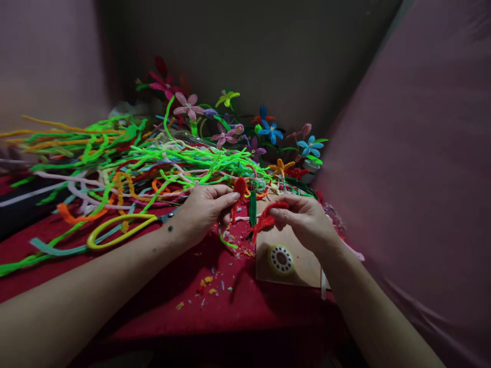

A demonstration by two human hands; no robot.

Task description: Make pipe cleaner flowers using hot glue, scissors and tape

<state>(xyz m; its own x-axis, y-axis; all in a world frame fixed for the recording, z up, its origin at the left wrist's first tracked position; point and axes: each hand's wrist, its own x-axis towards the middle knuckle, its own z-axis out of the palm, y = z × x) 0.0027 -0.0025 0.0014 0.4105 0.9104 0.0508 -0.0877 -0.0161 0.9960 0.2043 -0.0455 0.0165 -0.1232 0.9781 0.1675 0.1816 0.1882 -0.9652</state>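
My left hand is closed, thumb and forefinger pinching a red pipe-cleaner petal that stands upright. In my right hand I grip another looped red pipe-cleaner piece, its thin ends pointing down to the left. A dark green pipe-cleaner piece is visible between the two hands. Under my right hand lies a tan board, with a round yellow-rimmed tape roll on it. Scissors with yellow handles lie left of my left wrist, their blades partly hidden.
A heap of loose pipe cleaners, mostly bright green, spreads across the back and left of the red cloth. Behind it stand several pipe-cleaner flowers. Fuzzy clippings dot the cloth. Pink fabric hangs at the right.
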